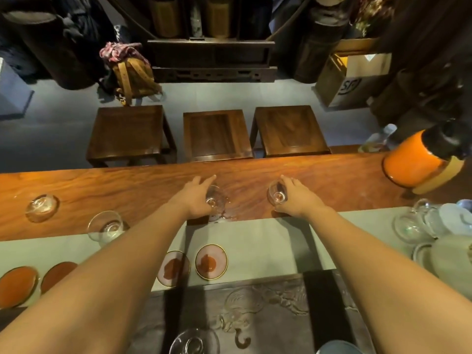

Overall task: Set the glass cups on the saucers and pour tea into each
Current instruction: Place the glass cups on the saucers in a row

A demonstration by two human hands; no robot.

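Observation:
Both my arms reach out over the wooden table (153,185). My left hand (196,198) grips a small glass cup (215,200) that rests on a clear glass saucer (222,213). My right hand (296,198) holds a second glass cup (277,194) just above the wood. A third glass cup (106,227) stands at the left, at the edge of the pale runner (268,241). Another cup on a saucer (42,206) sits far left. Two gold-rimmed pink saucers (211,261) (173,268) lie on the runner below my left arm.
Two orange saucers (18,286) lie at the near left. A glass pitcher (413,223) and pale dishes (449,254) stand at the right, an orange vessel (413,164) behind them. A carved dark tray (255,307) is nearest me. Three wooden stools (217,134) stand beyond the table.

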